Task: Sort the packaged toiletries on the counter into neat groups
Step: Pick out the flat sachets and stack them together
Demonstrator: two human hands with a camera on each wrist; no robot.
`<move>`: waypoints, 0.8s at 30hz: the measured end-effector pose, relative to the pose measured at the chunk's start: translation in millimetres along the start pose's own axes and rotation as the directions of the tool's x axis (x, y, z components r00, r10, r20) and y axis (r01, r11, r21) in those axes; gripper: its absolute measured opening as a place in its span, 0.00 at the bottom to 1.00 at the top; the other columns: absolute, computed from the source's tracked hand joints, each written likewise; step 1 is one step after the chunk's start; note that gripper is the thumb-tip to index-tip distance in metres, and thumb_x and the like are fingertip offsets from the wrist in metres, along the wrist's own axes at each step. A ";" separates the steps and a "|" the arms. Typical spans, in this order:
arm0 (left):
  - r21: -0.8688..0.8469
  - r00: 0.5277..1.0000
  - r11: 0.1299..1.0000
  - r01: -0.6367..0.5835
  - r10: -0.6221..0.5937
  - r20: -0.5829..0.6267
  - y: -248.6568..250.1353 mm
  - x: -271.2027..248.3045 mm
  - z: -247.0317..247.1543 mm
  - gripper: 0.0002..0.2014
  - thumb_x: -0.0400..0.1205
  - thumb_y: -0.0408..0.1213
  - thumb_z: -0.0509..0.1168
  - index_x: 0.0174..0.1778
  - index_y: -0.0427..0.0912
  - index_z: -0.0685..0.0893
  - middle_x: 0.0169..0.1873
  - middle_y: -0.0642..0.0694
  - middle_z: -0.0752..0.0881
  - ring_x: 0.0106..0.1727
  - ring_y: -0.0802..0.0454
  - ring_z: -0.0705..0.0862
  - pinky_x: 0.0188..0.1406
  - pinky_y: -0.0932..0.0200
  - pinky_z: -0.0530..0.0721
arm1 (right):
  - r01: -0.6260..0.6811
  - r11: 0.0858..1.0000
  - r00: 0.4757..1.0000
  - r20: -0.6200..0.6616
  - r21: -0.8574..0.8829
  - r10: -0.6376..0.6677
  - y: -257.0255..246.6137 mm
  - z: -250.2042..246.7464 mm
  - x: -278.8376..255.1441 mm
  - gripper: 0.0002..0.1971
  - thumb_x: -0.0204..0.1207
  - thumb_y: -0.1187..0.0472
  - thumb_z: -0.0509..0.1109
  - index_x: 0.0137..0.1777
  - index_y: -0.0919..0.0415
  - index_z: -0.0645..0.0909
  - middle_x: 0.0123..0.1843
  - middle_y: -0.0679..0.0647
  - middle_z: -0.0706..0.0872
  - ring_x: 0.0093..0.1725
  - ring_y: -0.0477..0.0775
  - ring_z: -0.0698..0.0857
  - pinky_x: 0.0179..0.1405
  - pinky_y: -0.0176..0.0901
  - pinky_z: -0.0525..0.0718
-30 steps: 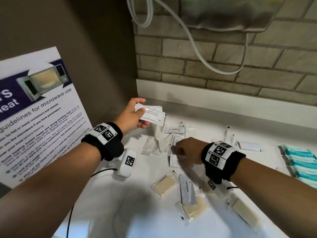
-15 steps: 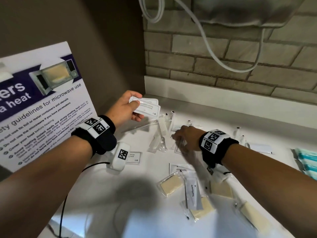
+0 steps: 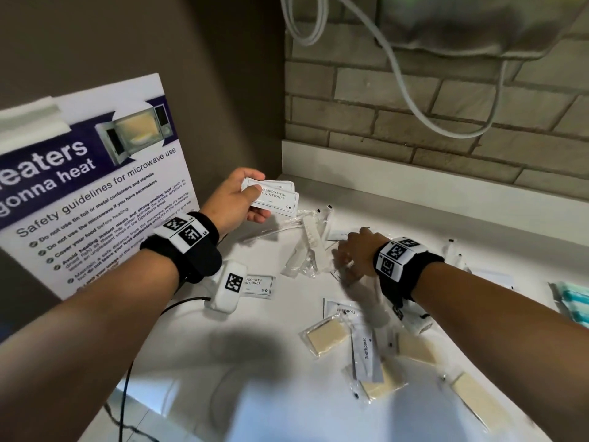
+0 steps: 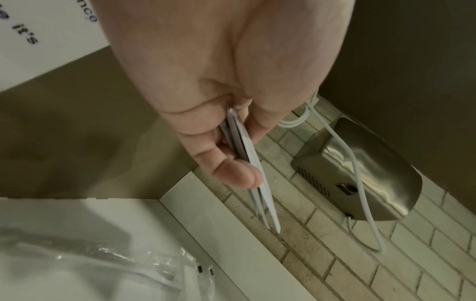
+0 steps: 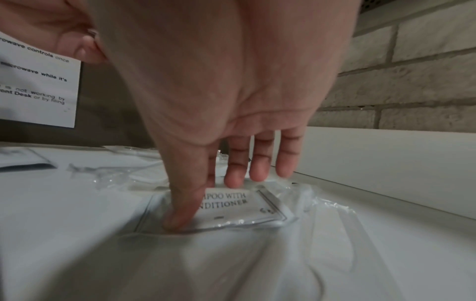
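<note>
My left hand (image 3: pixel 251 200) is raised at the back left of the white counter (image 3: pixel 287 393) and grips a small stack of white "shampoo with conditioner" sachets (image 3: pixel 275 197); the left wrist view shows the stack (image 4: pixel 247 163) edge-on between thumb and fingers. My right hand (image 3: pixel 350 260) reaches down mid-counter with straight fingers. In the right wrist view one fingertip (image 5: pixel 177 220) presses on another shampoo sachet (image 5: pixel 239 205) lying flat among clear wrappers. A further shampoo sachet (image 3: pixel 258 284) lies under my left wrist.
Clear-wrapped combs (image 3: pixel 310 239) lie between my hands. Toothpaste sachets (image 3: pixel 366 349) and wrapped soap bars (image 3: pixel 328 334) are scattered at the front right. Teal packets (image 3: pixel 573 301) sit at the far right. A microwave safety sign (image 3: pixel 95 186) leans at the left. A hand dryer (image 4: pixel 360 173) with a white cable hangs on the brick wall.
My right hand has moved farther back across the counter and now presses on a shampoo sachet. My left hand still holds its stack, nearly in place.
</note>
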State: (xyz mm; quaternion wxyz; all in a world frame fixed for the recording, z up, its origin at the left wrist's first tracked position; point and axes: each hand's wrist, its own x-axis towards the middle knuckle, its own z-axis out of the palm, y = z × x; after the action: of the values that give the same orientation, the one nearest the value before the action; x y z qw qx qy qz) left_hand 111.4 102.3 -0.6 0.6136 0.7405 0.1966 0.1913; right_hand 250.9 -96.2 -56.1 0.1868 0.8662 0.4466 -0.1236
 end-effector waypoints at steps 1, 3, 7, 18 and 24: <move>0.009 1.000 1.000 0.001 -0.001 0.004 0.2 -2.5 1.0 0.09 0.88 0.29 0.53 0.62 0.41 0.73 0.45 0.36 0.86 0.25 0.56 0.85 0.20 0.69 0.79 | 0.001 1.000 1.000 0.010 -0.003 -0.001 -1.0 -0.5 -1.2 0.13 0.77 0.50 0.67 0.61 0.44 0.77 0.63 0.50 0.77 0.66 0.59 0.73 0.58 0.48 0.76; 0.024 1.000 1.000 0.003 -0.004 0.012 -0.4 -5.1 3.7 0.09 0.88 0.29 0.53 0.63 0.41 0.73 0.45 0.35 0.85 0.23 0.58 0.85 0.19 0.70 0.77 | 0.008 1.000 1.000 0.022 -0.015 -0.008 -3.8 -2.6 -2.5 0.15 0.76 0.49 0.68 0.62 0.44 0.77 0.63 0.51 0.76 0.66 0.60 0.71 0.58 0.48 0.74; -0.002 1.000 1.000 -0.008 0.008 0.019 -2.4 -5.6 8.5 0.09 0.88 0.28 0.53 0.62 0.41 0.72 0.51 0.31 0.83 0.25 0.55 0.85 0.24 0.65 0.84 | 0.002 1.000 1.000 0.004 0.020 -0.002 -11.9 -17.7 -6.8 0.18 0.72 0.44 0.72 0.60 0.49 0.81 0.58 0.51 0.82 0.63 0.58 0.73 0.56 0.49 0.78; -0.055 0.996 0.998 -0.032 0.027 -0.089 12.1 -10.5 -8.8 0.09 0.88 0.28 0.52 0.61 0.42 0.73 0.56 0.33 0.84 0.32 0.49 0.85 0.28 0.63 0.86 | 0.375 0.827 0.922 -0.073 0.420 -0.381 -132.0 -53.7 18.6 0.15 0.70 0.60 0.79 0.54 0.60 0.80 0.43 0.52 0.84 0.47 0.56 0.81 0.37 0.38 0.71; -0.029 0.992 0.999 -0.023 0.019 -0.126 4.8 -14.2 -21.0 0.10 0.88 0.30 0.53 0.63 0.42 0.73 0.57 0.31 0.85 0.35 0.48 0.86 0.30 0.64 0.87 | 0.205 0.963 0.975 -0.118 0.175 -0.186 -156.9 -19.5 48.7 0.35 0.54 0.43 0.80 0.61 0.55 0.76 0.50 0.54 0.70 0.58 0.60 0.73 0.46 0.53 0.78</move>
State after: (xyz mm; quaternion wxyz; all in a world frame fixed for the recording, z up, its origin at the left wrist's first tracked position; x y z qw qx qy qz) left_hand 88.6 111.6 7.2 0.6092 0.7194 0.2243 0.2471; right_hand 151.0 31.0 -90.5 0.0692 0.8365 0.5255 -0.1387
